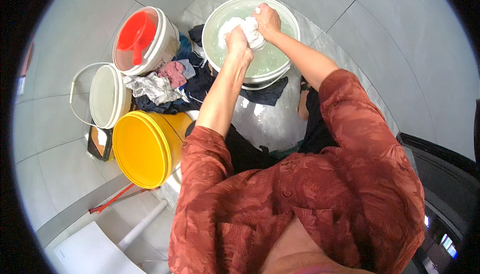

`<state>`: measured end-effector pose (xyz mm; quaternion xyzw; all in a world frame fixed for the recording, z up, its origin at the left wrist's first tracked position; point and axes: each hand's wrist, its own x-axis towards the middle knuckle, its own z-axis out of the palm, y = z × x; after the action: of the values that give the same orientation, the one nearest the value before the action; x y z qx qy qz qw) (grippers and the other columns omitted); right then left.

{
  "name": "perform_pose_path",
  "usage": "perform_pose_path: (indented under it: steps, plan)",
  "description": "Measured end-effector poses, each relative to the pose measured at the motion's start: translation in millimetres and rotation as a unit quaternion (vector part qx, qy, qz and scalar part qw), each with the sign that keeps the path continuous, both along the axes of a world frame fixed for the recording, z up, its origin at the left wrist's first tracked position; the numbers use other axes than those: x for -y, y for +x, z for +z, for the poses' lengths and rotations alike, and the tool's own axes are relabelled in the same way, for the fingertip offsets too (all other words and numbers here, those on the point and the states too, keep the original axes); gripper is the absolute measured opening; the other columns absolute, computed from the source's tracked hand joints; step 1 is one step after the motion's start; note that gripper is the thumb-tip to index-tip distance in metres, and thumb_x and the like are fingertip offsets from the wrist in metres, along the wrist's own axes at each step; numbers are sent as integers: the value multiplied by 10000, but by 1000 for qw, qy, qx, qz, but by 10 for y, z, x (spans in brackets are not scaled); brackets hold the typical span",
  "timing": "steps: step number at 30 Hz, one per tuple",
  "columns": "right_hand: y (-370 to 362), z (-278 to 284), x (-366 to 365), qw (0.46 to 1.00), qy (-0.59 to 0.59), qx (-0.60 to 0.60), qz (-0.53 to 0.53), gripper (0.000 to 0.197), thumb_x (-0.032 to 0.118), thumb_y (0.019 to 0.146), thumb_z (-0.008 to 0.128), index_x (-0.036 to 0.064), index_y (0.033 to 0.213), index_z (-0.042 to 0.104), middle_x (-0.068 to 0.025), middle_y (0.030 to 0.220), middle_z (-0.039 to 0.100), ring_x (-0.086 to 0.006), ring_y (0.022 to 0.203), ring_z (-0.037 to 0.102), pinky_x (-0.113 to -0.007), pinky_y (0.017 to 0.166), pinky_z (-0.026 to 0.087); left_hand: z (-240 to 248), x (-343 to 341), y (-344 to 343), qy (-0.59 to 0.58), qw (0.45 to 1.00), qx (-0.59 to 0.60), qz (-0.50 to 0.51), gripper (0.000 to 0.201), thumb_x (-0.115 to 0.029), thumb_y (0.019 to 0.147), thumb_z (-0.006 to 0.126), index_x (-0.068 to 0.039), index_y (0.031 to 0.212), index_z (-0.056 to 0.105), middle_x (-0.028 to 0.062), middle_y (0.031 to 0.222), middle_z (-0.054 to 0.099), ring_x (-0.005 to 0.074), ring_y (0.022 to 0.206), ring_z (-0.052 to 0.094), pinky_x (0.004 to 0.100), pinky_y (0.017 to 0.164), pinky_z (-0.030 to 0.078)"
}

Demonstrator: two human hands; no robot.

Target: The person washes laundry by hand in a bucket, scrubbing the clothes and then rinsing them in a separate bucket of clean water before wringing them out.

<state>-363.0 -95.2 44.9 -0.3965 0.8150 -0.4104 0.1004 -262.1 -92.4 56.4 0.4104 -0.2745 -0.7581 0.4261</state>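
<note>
Both hands grip a bunched white cloth (253,30) above the cloudy, slightly foamy water of a large white bucket (206,33). My left hand (237,41) is closed round the cloth's left part. At its upper right, my right hand (268,20) is closed with the fingers wrapped over the other part. The cloth is wadded between them, so its kind of garment cannot be made out. Whether its underside touches the water is hidden.
A white bucket (167,49) with a red dipper (136,36) stands left, beside a smaller white bucket (95,96) and a yellow bucket (142,149). Heaped clothes (159,89) lie between them and the wash bucket. Tiled walls (400,39) close in behind; the floor (262,124) has wet spots.
</note>
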Motion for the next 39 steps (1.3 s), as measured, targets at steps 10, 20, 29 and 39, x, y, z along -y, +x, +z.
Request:
perform_pose_path:
  steps: [10, 20, 29, 39]
  plan:
    - [1090, 239, -389, 959, -253, -74, 105, 332, 270, 717, 569, 68, 979, 548, -171, 802, 618, -347, 804, 592, -426, 697, 462, -20, 371, 393, 125, 961, -140, -203, 286, -246, 865, 422, -22, 1001, 536, 112, 930, 600, 252, 887, 578, 387, 733, 471]
    - [1078, 487, -458, 980, -134, -20, 149, 327, 284, 753, 561, 45, 963, 488, -234, 724, 588, -405, 718, 579, -455, 653, 464, -956, 925, 494, -159, 981, 26, -106, 151, -130, 794, 503, -48, 906, 563, 93, 834, 609, 233, 732, 612, 351, 650, 511]
    - [-204, 413, -133, 963, 110, 24, 245, 595, 568, 713, 552, -9, 836, 620, -111, 717, 607, -183, 657, 561, -306, 604, 424, 106, 247, 197, 80, 984, -91, -131, 363, -267, 771, 577, 6, 1006, 529, 134, 944, 598, 260, 831, 598, 384, 759, 482]
    - [-375, 222, -307, 882, 176, 323, 295, 596, 163, 555, 721, -86, 1056, 515, -167, 897, 602, -224, 786, 584, -304, 671, 466, 195, 171, 375, 165, 946, -127, -249, 735, -495, 803, 463, 117, 1186, 330, 312, 1126, 433, 425, 1073, 434, 523, 854, 398]
